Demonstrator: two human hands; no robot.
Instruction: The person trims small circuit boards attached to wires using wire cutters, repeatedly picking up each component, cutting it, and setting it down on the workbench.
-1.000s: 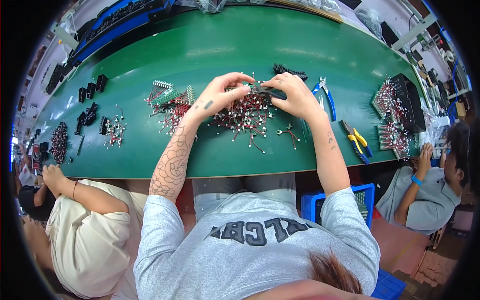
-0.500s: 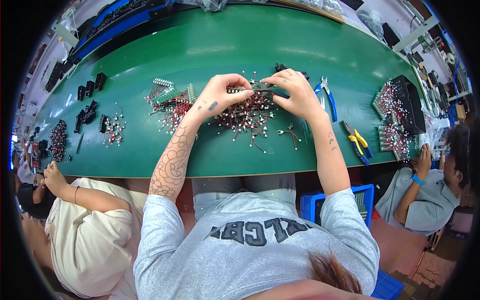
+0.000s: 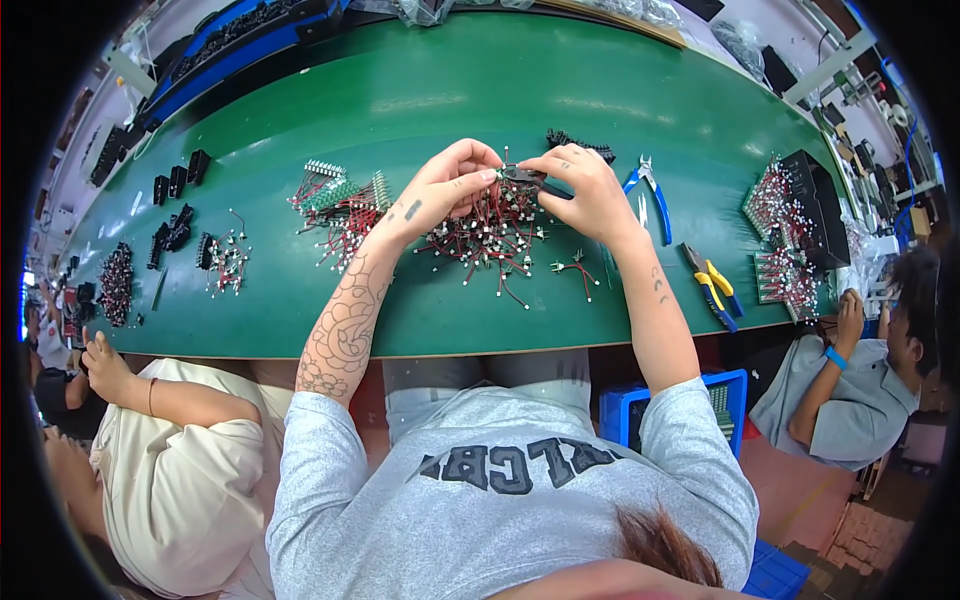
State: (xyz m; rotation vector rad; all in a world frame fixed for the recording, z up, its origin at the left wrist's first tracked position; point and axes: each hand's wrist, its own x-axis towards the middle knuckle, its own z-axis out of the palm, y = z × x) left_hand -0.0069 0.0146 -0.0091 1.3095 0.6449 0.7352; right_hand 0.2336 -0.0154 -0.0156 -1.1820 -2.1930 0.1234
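Note:
My left hand [image 3: 443, 192] is closed in a pinch on a small green circuit board with red and black wires, mostly hidden by the fingers. Against it, my right hand [image 3: 592, 192] grips a dark pair of pliers [image 3: 520, 174], whose jaws meet the board beside the left fingertips. Under both hands spreads a heap of wired boards [image 3: 490, 240] with red and black leads and small white connectors. A stack of green board strips with wires [image 3: 340, 195] lies left of my left hand. One loose wired piece [image 3: 580, 268] sits right of the heap.
Blue-handled pliers [image 3: 655, 200] and yellow-and-blue pliers [image 3: 715, 285] lie to the right. Black parts [image 3: 580, 143] sit behind my right hand. A black bin [image 3: 818, 210] stands near wired boards [image 3: 775, 205]. Co-workers sit on both sides; a blue crate [image 3: 622, 412] is below the table edge.
Both hands have shifted slightly left and my left fingers have turned a little. The strip seen under the left fingers no longer shows; the pliers remain in my right hand.

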